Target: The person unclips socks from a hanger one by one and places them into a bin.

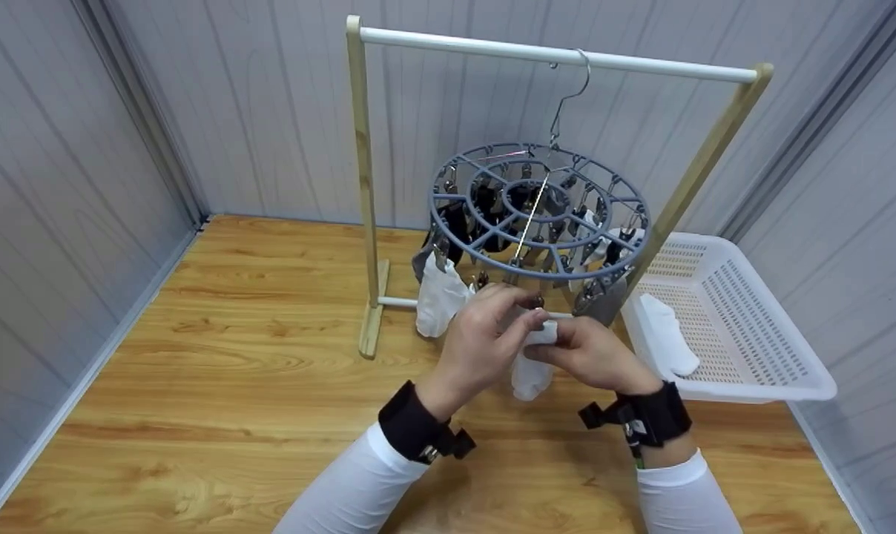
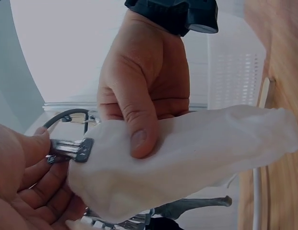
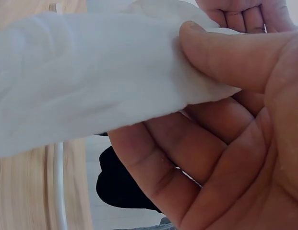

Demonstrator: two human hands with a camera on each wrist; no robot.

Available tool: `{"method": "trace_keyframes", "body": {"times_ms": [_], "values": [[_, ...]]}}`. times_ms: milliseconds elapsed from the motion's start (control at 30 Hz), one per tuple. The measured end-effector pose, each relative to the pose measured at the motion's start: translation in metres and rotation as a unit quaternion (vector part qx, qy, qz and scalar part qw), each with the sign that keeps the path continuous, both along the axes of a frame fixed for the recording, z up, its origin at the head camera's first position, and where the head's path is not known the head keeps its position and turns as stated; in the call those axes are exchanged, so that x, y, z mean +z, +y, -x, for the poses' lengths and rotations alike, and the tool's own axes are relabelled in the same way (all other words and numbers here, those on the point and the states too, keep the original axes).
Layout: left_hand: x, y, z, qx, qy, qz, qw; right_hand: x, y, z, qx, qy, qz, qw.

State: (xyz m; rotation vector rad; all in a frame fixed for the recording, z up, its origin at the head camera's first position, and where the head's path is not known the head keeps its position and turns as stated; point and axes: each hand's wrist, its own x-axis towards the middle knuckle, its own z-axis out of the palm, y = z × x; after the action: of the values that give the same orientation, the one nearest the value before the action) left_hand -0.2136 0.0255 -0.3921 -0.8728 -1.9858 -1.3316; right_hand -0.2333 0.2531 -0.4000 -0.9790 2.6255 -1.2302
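Observation:
A white sock (image 1: 531,377) hangs down between the two hands, in front of a round grey clip hanger (image 1: 450,197). My right hand (image 1: 600,354) grips the sock near its upper end, the thumb lying on the fabric in both wrist views. The left hand (image 1: 485,330) pinches a metal clip (image 2: 69,148) between thumb and fingers. In the left wrist view the clip's end lies over the sock's edge. Some of the left fingers pass behind the sock there and are partly hidden.
The hanger hooks onto a white bar (image 1: 485,46) between wooden posts (image 1: 363,148). Another white sock (image 1: 440,300) hangs at its left; dark and grey pieces hang around it. A white basket (image 1: 811,382) at the right holds a white sock (image 1: 663,334).

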Motion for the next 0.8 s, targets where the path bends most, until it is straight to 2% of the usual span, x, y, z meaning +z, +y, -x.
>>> {"method": "trace_keyframes", "body": {"times_ms": [333,800], "values": [[-0.0026,0.0018,0.0021,0.015,0.024,-0.016,0.9995,0.0028,0.0005,-0.0012,-0.014,-0.008,-0.009,1.0],[-0.0014,0.0012,0.0018,0.012,0.026,-0.016,0.9995,0.0069,-0.0017,-0.0042,-0.016,-0.008,-0.009,1.0]]}}
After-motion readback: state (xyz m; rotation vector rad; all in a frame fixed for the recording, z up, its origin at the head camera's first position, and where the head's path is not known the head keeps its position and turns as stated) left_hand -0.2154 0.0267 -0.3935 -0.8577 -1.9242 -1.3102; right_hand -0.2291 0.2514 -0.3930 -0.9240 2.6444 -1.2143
